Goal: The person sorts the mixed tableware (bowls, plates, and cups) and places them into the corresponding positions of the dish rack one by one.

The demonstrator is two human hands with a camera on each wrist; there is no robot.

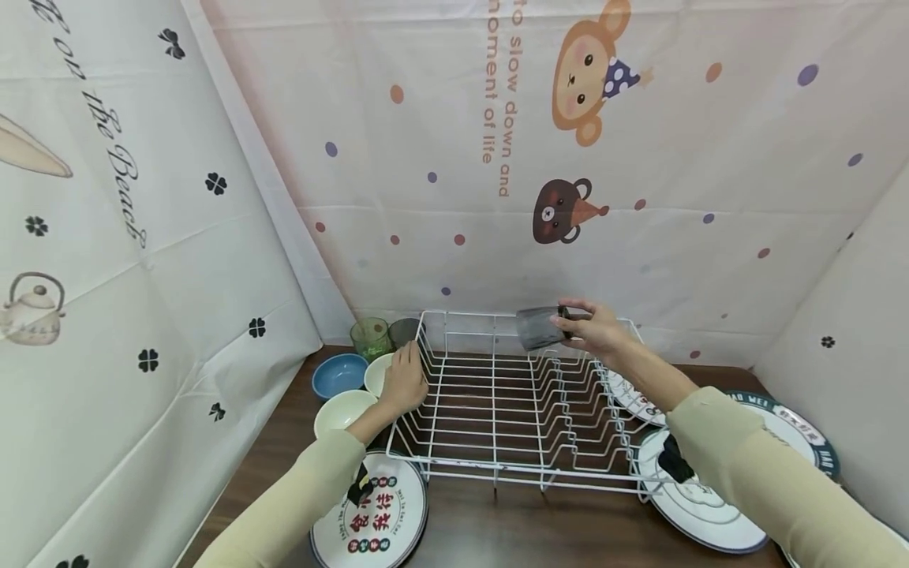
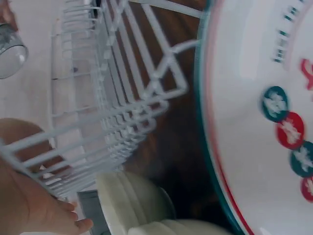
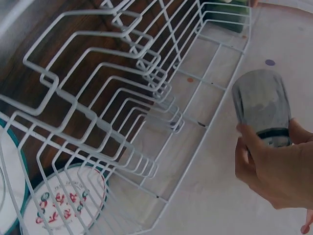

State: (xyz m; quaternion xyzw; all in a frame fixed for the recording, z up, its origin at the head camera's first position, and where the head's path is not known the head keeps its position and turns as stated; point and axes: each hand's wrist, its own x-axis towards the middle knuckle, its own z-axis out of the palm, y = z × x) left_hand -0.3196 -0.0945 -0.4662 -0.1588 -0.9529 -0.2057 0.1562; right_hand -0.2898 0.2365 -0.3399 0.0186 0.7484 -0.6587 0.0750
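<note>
My right hand [image 1: 602,335] holds a grey see-through glass [image 1: 538,327] by one end, thumb and fingers on opposite sides. The glass lies sideways in the air over the back of a white wire dish rack [image 1: 469,314], its wider end pointing left. In the right wrist view the same glass [image 3: 264,100] is beyond the rack's rim. At the rack's left side, my left hand [image 1: 406,380] grips the wire rim. The left wrist view shows that hand [image 2: 29,200] around the wires, close to a pale bowl [image 2: 132,203].
Left of the rack are a green glass [image 1: 370,339], another grey glass [image 1: 405,331], a blue bowl [image 1: 339,376] and pale bowls [image 1: 344,412]. Stacked plates [image 1: 372,513] lie at front left. More plates [image 1: 710,517] lie right of the rack. Printed cloth [image 1: 440,213] hangs behind.
</note>
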